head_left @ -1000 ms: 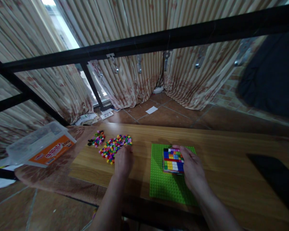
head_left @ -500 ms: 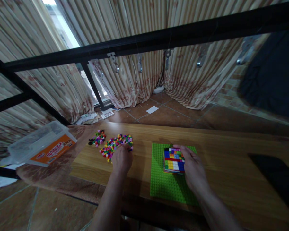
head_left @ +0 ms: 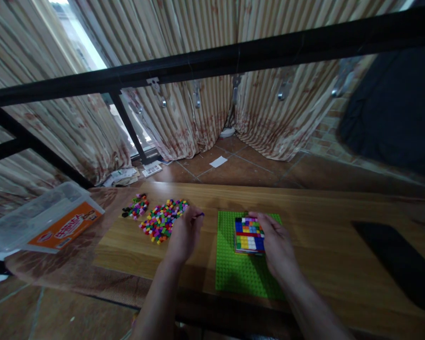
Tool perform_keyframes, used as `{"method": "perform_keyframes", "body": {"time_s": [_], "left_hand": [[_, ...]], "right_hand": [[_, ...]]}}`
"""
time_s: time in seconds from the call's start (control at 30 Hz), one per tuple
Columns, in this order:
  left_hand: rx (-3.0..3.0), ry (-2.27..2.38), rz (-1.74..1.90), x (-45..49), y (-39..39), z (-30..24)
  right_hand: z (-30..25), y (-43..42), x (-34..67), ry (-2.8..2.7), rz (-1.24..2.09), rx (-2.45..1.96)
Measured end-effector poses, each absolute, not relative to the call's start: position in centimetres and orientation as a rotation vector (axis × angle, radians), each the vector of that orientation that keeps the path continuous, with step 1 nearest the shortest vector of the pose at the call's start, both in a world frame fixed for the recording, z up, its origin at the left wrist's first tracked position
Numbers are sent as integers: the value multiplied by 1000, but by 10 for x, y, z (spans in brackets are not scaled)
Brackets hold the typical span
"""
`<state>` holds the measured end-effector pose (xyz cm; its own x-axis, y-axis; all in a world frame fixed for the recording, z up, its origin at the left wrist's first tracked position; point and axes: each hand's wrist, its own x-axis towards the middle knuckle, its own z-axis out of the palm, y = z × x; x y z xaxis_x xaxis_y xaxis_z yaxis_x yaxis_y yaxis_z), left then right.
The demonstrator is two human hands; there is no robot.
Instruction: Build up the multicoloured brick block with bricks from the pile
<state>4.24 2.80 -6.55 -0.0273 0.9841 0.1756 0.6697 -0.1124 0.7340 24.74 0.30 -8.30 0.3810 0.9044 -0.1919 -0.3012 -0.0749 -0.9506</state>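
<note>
A block of stacked building bricks point(head_left: 248, 242) in many colours stands on the green baseplate point(head_left: 230, 274). My right hand point(head_left: 276, 241) lies against the right side of this block, thumb and fingers curled round its edge. To the left, my left hand point(head_left: 187, 231) pinches a small dark blue or purple brick point(head_left: 200, 215) at its fingertips. That hand is just right of a pile of loose coloured bricks point(head_left: 159, 224) and partly covers its edge. The gap between the left hand and the baseplate shows bare wood.
A smaller pile of bricks point(head_left: 137, 206) sits further left. A clear plastic box point(head_left: 53, 215) with an orange label lies beyond the wooden board's left end. At the right is a flat black object point(head_left: 393, 259). A black metal bar point(head_left: 212, 61) with hooks crosses above.
My left hand has lifted away from the loose pile and moved right, with a small brick now showing in its fingers. My right hand stays on the brick block. The view has shifted slightly.
</note>
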Motion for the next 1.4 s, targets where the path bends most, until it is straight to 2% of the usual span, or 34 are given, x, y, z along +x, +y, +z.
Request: {"method": "perform_keyframes", "body": {"time_s": [0.13,0.33,0.5,0.77,1.1,1.4], "left_hand": [[1672,1381,1199,64,22,-70],[1614,1173,1185,84,11,-62],[1614,1079,1193,93,6,-54],[1605,1026,1163,97,3,-54],[1459,950,1163,97,1,-43],[1654,1265,1134,85,13,-57]], "right_hand": [[-78,0,249,-915,848,-1299],[-68,-10,253,-1473,503,-1173],[-66,-11,251,-1650,379,-1160],[-68,-11,255,-1619,407,-1130],[-59,-12,261,-1515,611,-1050],[-66,-8,272,-1188,629,-1188]]}}
